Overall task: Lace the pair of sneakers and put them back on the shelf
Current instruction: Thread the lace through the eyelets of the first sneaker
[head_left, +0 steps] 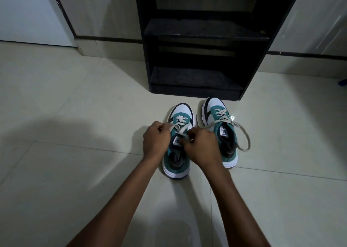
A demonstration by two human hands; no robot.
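Note:
Two teal, white and black sneakers stand side by side on the tiled floor, toes toward a black shelf [206, 34]. Over the left sneaker [181, 113] my left hand [155, 143] pinches one end of its cream lace [181, 129], pulled out to the left. My right hand [202, 147] grips the other part of that lace above the tongue. The hands hide the upper eyelets. The right sneaker [217, 113] is laced, and its lace [244, 134] trails in a loose loop over its right side onto the floor.
The black shelf unit has two low boards [195, 77], both bare, just beyond the sneakers. Pale walls with a dark skirting strip [112, 39] run behind it. A small blue object [342, 82] lies at the right edge. Pale floor tiles [75, 115] spread all around.

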